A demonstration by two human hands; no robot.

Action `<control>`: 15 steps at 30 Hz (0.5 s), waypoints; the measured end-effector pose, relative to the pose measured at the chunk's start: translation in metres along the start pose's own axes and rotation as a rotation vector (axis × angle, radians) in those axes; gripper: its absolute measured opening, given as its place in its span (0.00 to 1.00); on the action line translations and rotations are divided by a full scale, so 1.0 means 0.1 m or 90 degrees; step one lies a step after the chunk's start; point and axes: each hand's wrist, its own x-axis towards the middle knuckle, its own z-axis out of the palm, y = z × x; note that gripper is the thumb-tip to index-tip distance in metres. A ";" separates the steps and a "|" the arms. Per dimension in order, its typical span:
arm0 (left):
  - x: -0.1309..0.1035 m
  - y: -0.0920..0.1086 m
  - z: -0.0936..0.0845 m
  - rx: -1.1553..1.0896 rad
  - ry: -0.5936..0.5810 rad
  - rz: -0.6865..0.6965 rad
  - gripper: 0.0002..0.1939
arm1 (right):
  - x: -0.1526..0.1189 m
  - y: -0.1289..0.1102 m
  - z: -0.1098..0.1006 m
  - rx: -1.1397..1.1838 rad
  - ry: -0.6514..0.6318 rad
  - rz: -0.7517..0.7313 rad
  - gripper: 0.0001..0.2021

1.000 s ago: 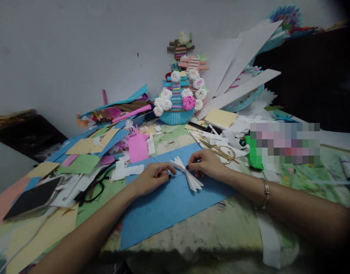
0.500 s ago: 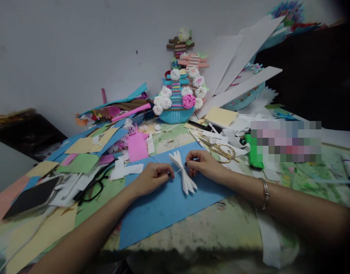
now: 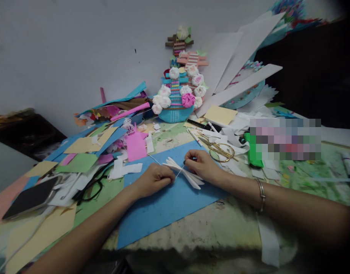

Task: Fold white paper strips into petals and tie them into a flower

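A pleated white paper piece (image 3: 193, 179), narrow at its middle and fanned at both ends, is between my hands over a blue sheet (image 3: 152, 217). Thin white string (image 3: 179, 173) is wrapped around its waist. My left hand (image 3: 154, 179) is closed on one end of the string, left of the paper. On the other side, my right hand (image 3: 202, 165) pinches the string's other end with thumb and forefinger, close against the pleats. The string looks taut between the two hands. Its tail runs behind my left hand toward a pink card (image 3: 136, 146).
Gold-handled scissors (image 3: 222, 151) and pens (image 3: 199, 123) lie beyond my right hand, near a green object (image 3: 253, 152). A phone (image 3: 30, 198), black cord (image 3: 90, 188) and paper scraps (image 3: 125, 169) sit at left. Flower-decorated paper instruments (image 3: 176, 112) stand against the wall.
The pleated paper has turned from nearly upright to a flatter slant, its near end swinging right. My left hand has closed into a tighter fist. My right hand stays almost in place.
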 end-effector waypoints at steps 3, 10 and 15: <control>-0.01 0.00 -0.01 0.006 -0.004 0.016 0.12 | 0.00 0.00 -0.01 -0.047 0.012 -0.011 0.03; 0.00 -0.02 -0.01 -0.027 -0.036 -0.025 0.10 | 0.03 -0.05 -0.03 0.068 -0.071 0.008 0.01; 0.00 -0.03 -0.04 -0.139 0.046 -0.035 0.05 | 0.01 -0.12 -0.01 0.277 -0.168 0.049 0.04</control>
